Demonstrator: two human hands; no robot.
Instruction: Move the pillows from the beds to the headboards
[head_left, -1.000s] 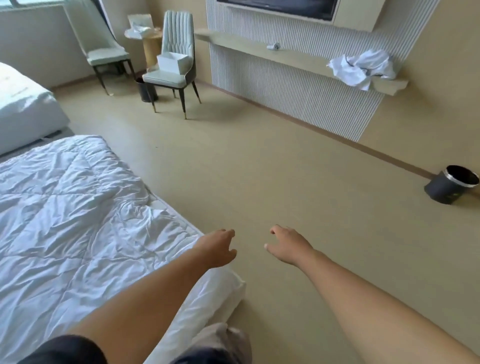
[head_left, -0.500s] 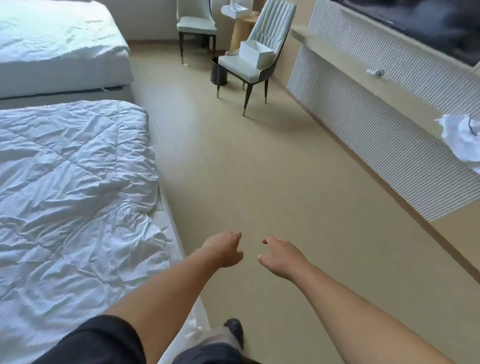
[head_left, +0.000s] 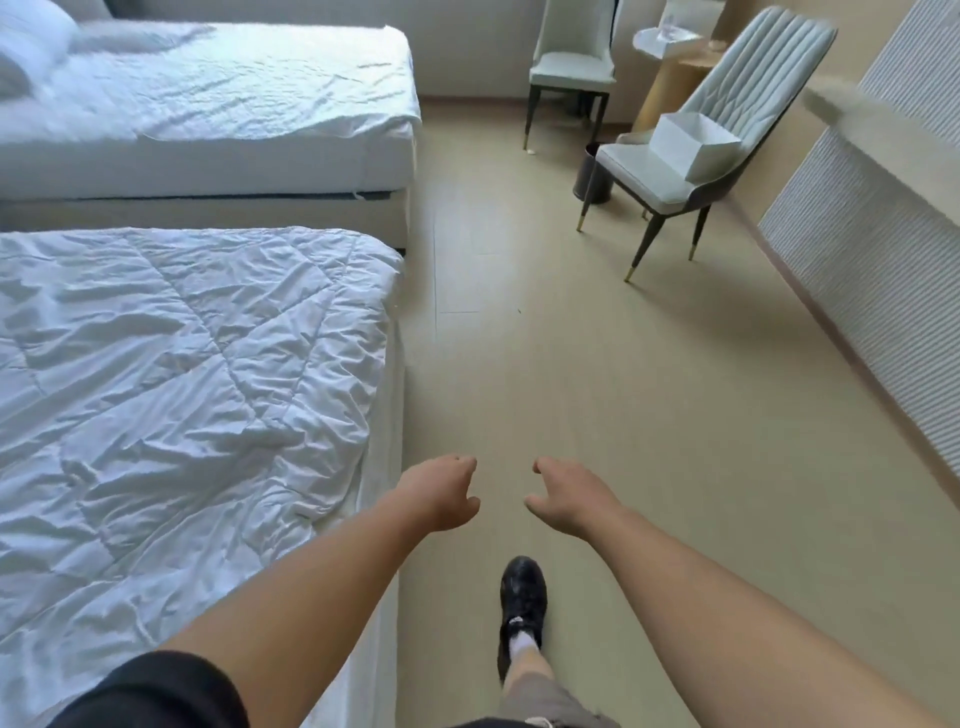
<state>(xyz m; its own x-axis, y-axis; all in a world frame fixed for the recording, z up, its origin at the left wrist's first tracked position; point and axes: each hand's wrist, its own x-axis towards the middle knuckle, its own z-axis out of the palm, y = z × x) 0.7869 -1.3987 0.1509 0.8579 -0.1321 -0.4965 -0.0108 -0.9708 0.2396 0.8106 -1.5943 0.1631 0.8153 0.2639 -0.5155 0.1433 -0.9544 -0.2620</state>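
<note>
Two beds with white bedding fill the left side. The near bed carries a crumpled white quilt and shows no pillow. On the far bed, a white pillow lies at the top left corner, partly cut off by the frame edge. My left hand and my right hand are stretched out in front of me over the floor, just past the near bed's foot corner. Both hold nothing, with fingers loosely curled and apart. No headboard is in view.
A beige floor aisle runs between the beds and a ribbed wall panel on the right. Two pale chairs stand ahead; the nearer chair holds a white box. A dark bin stands behind it. My shoe steps forward.
The view has swung left, bringing the far bed, its pillow and the chairs closer into view. My hands stay outstretched and empty. My foot has stepped forward.
</note>
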